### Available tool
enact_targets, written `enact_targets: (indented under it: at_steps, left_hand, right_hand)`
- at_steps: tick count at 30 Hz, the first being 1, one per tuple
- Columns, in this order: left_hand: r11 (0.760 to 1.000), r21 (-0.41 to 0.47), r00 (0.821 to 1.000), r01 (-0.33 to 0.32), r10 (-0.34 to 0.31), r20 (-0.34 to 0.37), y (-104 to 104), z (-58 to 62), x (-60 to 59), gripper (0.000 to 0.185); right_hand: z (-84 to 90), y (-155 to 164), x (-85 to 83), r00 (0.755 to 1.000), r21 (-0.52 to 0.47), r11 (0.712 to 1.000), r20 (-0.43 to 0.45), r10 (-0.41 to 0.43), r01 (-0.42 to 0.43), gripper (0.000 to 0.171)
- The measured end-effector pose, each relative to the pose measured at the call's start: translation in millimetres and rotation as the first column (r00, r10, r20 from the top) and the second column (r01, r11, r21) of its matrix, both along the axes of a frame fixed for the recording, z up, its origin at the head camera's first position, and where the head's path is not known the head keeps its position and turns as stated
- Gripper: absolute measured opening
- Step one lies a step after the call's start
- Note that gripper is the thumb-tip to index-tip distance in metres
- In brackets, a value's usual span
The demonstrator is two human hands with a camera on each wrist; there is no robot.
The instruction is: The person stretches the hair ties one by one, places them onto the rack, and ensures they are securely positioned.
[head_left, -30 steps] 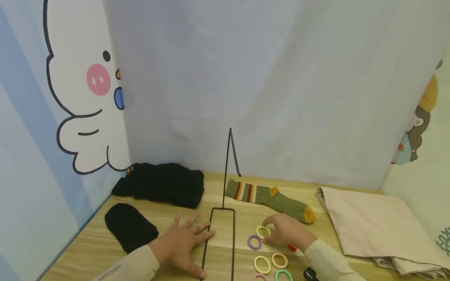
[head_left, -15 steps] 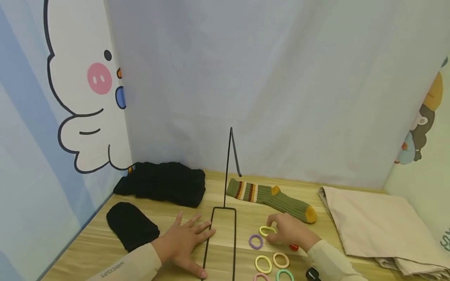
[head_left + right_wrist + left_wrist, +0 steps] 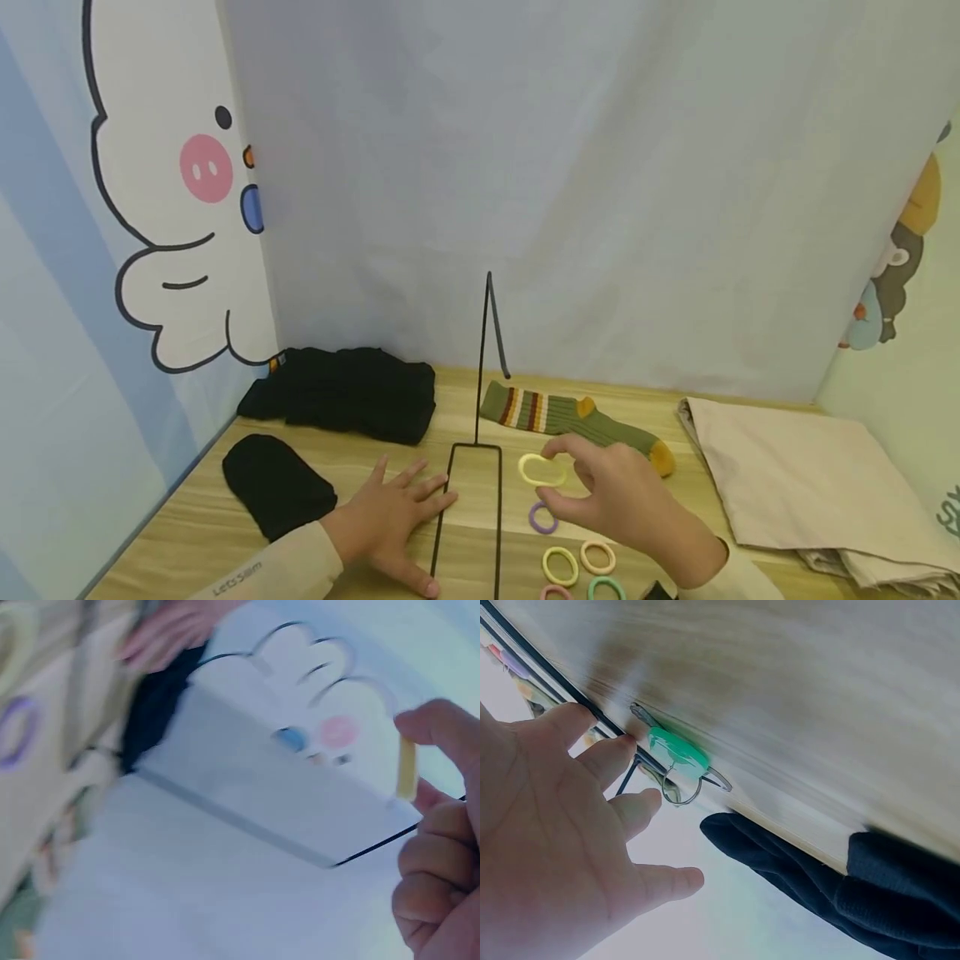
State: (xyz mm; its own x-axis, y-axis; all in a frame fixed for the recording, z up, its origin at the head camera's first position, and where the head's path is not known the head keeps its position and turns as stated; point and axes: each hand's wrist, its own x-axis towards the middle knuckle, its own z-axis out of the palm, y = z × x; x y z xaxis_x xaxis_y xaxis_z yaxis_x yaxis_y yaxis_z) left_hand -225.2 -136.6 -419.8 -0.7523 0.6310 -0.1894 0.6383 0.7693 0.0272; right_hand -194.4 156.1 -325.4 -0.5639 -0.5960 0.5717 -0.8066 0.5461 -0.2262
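My left hand [image 3: 393, 521] rests on the wooden table with spread fingers, fingertips on the base of a black wire stand [image 3: 498, 500], which has an upright rod with a bent-over top. In the left wrist view, a green-headed key [image 3: 676, 752] with a metal ring lies near the fingertips. My right hand [image 3: 622, 492] pinches a yellow hair tie [image 3: 522, 473] between thumb and finger, raised right of the stand; the right wrist view shows this hair tie [image 3: 406, 769] edge-on. Below it on the table lies a purple hair tie [image 3: 531, 518].
Nearer me lie another yellow hair tie [image 3: 544, 567], a peach one [image 3: 584, 557], a green one [image 3: 606, 579] and a pink one [image 3: 556, 587]. Behind are a striped green sock [image 3: 555, 413] and black folded cloth [image 3: 352, 392]. A black cloth piece [image 3: 273, 483] lies left, beige cloth [image 3: 795, 475] right.
My right hand has lifted the yellow hair tie off the table and moved it up and left toward the stand. My left hand has stayed in place.
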Motion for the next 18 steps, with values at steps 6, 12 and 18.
enact_targets:
  at_steps: [6, 12, 18]
  left_hand:
    - [1.000, 0.010, 1.000, -0.015, 0.015, 0.013, 1.1, 3.7, 1.6, 0.103]
    - [1.000, -0.001, 1.000, -0.020, 0.020, 0.015, 1.7, 4.8, 1.4, 0.103]
    - [1.000, 0.000, 0.999, -0.019, 0.019, 0.027, 1.4, 4.4, 2.5, 0.104]
  right_hand:
    - [50.1, -30.5, 23.8, 0.851, -0.215, 0.961, -0.523, 0.036, -0.172, 0.030]
    - [81.7, -46.5, 18.3, 0.813, -0.275, 0.956, -0.577, -0.074, -0.108, 0.032]
    - [78.1, -47.3, 0.9, 0.897, -0.164, 0.972, -0.384, -0.221, 0.169, 0.061]
